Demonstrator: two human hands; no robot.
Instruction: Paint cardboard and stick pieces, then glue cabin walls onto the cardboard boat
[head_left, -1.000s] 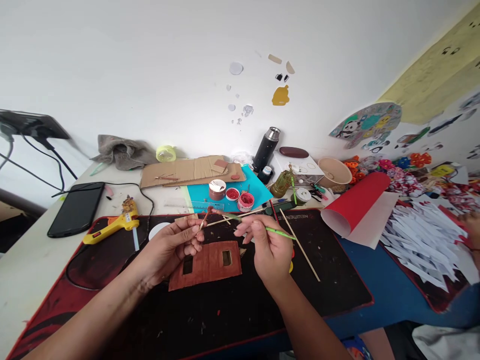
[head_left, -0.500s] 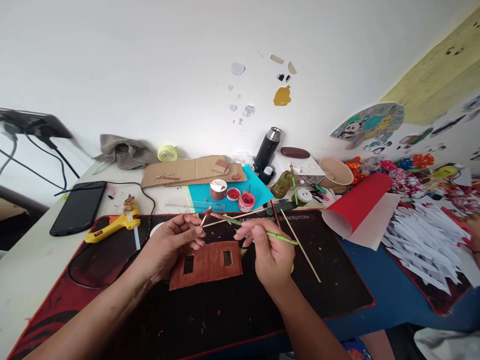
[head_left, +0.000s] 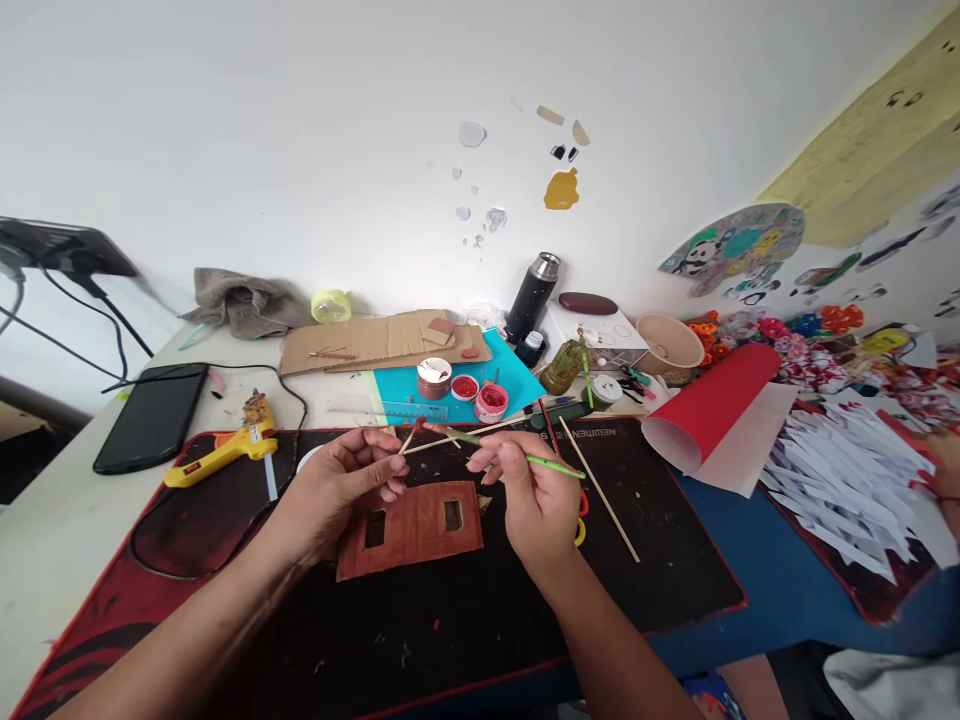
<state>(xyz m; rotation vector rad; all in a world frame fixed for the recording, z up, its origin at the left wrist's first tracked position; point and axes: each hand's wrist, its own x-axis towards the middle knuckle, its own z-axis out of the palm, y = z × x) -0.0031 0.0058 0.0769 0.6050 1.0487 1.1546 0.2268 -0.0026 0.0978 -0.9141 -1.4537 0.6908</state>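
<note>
While the left hand [head_left: 354, 482] pinches a short thin stick [head_left: 407, 440] between thumb and fingers above the middle of the black mat [head_left: 450, 640], the right hand [head_left: 536, 505] grips a green paintbrush [head_left: 555, 465] between thumb and curled fingers, the brush's tip at the reddish-brown upper end of the stick; whether the two touch is too small to tell. Below the hands, a reddish-brown cardboard panel [head_left: 420, 540] with two rectangular openings lies flat on the mat, roughly midway between its left and right edges. Toward the mat's right edge, a longer bare stick [head_left: 600, 490] lies at a slant. By the mat's far left corner sits a yellow glue gun [head_left: 225, 457], and outside that corner, near the left edge of the table [head_left: 52, 570], lies a black phone [head_left: 150, 420]. Just past the mat's far edge, a blue sheet [head_left: 394, 390] carries a brown pot [head_left: 433, 385] and two pots of red paint [head_left: 492, 403]. Farther back, flat brown cardboard [head_left: 360, 340] reaches toward the table's far edge, where a grey cloth [head_left: 244, 305] lies crumpled to the left and a black flask [head_left: 532, 300] stands to the right
</note>
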